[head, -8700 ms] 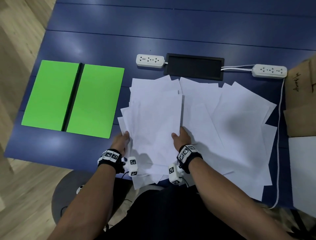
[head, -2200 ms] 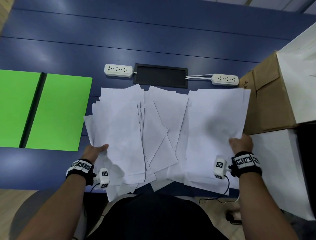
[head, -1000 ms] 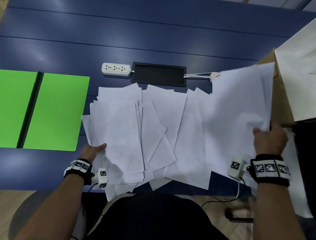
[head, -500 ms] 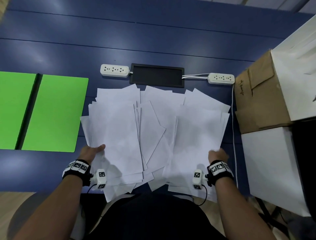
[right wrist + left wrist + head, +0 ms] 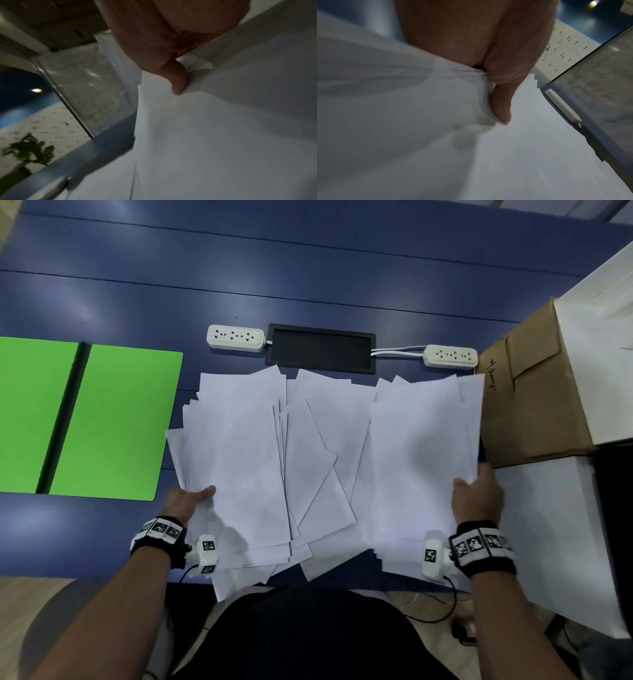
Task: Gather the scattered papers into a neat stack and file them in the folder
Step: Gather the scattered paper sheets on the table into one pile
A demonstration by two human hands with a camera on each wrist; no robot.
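White papers lie fanned across the blue table (image 5: 308, 275) in front of me. The left bundle (image 5: 236, 460) is pinched at its near left edge by my left hand (image 5: 190, 501), thumb on top; the left wrist view shows the thumb pressing the sheets (image 5: 488, 148). A right bundle (image 5: 421, 460) is held by my right hand (image 5: 476, 498) at its right edge, thumb on top, as the right wrist view shows on the paper (image 5: 205, 135). Loose sheets (image 5: 318, 460) lie between the bundles. The open green folder (image 5: 113, 422) lies flat at the left, apart from the papers.
Two white power strips (image 5: 236, 337) (image 5: 450, 356) and a black cable hatch (image 5: 320, 349) sit behind the papers. A cardboard box (image 5: 531, 392) and white boxes (image 5: 555, 542) crowd the right edge, close to my right hand. A stool (image 5: 44, 621) stands below left.
My right hand has carried its bundle back out to the right, toward the cardboard box, from where it was half a second ago. The left hand keeps its hold in place.
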